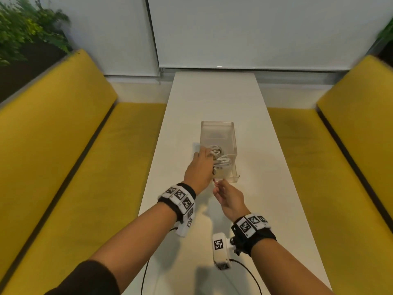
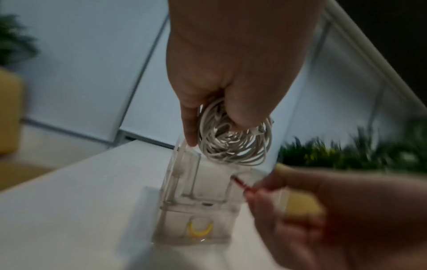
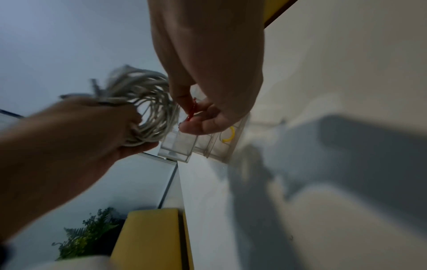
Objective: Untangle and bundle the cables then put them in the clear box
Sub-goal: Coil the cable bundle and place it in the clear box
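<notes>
Your table (image 1: 214,99) is a long white slab running from 6 to 12 o'clock, with bare surface beyond the box out to its far edge at 12. Yellow benches (image 1: 63,128) flank both long edges at 9 and 3 o'clock, with a narrow gap along each table side. Plants (image 1: 25,24) sit behind the bench back at 10 o'clock.

The box (image 1: 217,133) stands near table centre, long axis toward 12, top open, walls clear. Its far half shows nothing inside; a yellow band (image 2: 199,231) lies at its near end.

Your left hand (image 1: 198,169) is over the box's near-left corner at 9 o'clock of the box, fingers curled around the cable (image 2: 233,140). The cable is white, wound in a loose round coil of many loops, with a plug end sticking out at the grip. It hangs above the box's near half; whether it touches the wall or floor cannot be told.

Your right hand (image 1: 228,199) is at 6 o'clock of the box, just beside its near edge, thumb and fingertips pinching a red band (image 3: 193,109). The wrist views are blurred.
</notes>
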{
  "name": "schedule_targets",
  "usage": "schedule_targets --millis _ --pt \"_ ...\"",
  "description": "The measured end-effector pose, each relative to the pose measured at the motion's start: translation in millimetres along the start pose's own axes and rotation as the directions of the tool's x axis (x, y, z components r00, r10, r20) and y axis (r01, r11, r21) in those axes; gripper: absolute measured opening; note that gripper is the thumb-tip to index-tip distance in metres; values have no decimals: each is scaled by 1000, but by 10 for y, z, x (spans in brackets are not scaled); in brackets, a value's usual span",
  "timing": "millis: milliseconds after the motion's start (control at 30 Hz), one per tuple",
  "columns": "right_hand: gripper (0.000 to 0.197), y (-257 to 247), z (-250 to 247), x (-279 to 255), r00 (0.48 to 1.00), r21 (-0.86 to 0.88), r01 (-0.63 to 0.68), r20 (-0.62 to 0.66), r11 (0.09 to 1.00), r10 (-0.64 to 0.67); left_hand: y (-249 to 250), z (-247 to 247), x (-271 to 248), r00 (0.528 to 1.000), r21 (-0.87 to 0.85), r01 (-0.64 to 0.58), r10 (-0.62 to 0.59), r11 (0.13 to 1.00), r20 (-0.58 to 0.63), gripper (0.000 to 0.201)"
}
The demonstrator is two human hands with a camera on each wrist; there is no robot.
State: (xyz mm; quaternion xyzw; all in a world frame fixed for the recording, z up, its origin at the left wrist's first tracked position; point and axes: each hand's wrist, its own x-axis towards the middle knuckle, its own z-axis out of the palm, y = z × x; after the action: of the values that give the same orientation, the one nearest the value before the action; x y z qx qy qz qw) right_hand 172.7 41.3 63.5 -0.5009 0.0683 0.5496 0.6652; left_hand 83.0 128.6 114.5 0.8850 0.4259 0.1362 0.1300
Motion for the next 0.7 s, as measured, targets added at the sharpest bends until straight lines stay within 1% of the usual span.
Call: schedule_targets --millis 100,167,200,267,300,367,467,533,567,633,667,700 --pt "7 -46 4 -37 1000 28 2 26 1000 -3 62 86 -58 991 192 -135 136 972 5 28" --pt "8 -88 -2 -38 999 38 14 41 999 -15 68 127 -97 968 352 -247 243 903 57 36" --pt "8 -96 -15 -35 999 39 19 42 999 -21 64 128 -119 957 407 -286 278 867 79 41" --pt "9 -95 -41 -22 999 31 25 44 999 -26 82 97 -149 944 445 -325 317 835 95 44" --pt "9 -89 -51 -12 999 27 26 47 999 -27 98 80 -154 942 458 -330 322 825 98 43" --pt "10 -76 -65 8 998 28 30 55 999 -31 126 84 -132 945 495 -324 302 806 127 36" --pt "12 -61 -55 15 995 21 33 90 999 -35 174 119 -39 958 495 -286 236 821 161 20" --pt "13 -52 -58 22 994 20 37 102 999 -39 174 182 36 957 492 -273 183 827 224 37" --pt "15 -48 -60 24 994 16 39 103 999 -40 182 199 57 961 494 -252 155 832 230 40" --pt "18 -52 -70 21 993 5 44 111 999 -44 214 154 30 971 441 -187 98 878 217 31" --pt "19 -54 -80 21 992 0 46 122 999 -46 203 154 18 974 421 -173 91 890 207 36" --pt "18 -59 -88 16 990 -6 49 133 999 -47 158 161 9 970 400 -196 118 895 210 45"
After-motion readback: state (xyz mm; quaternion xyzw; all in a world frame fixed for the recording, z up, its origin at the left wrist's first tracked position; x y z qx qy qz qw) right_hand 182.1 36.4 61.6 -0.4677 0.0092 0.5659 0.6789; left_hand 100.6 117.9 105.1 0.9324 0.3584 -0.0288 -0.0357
